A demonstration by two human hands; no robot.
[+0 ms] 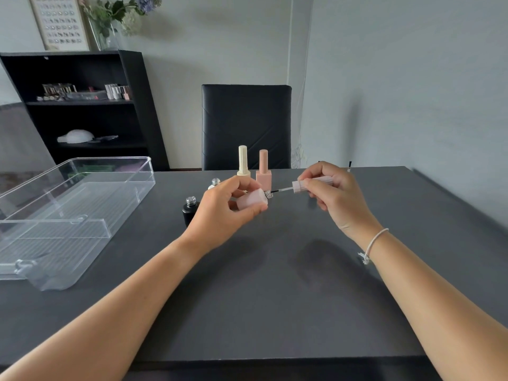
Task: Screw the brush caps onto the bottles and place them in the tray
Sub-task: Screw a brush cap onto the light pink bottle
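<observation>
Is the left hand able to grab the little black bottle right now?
Probably not yet. The black bottle stands just beside the left hand with nothing between them, but that hand already holds the pale pink bottle, so it would have to put that down first.

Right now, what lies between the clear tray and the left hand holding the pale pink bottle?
In the head view, an uncapped black bottle stands on the table between the clear tray and the left hand.

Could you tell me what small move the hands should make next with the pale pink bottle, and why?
Probably slide the brush cap in the right hand further left into the pale pink bottle held by the left hand. The brush tip is just at the threaded neck, so the cap cannot be screwed yet.
</observation>
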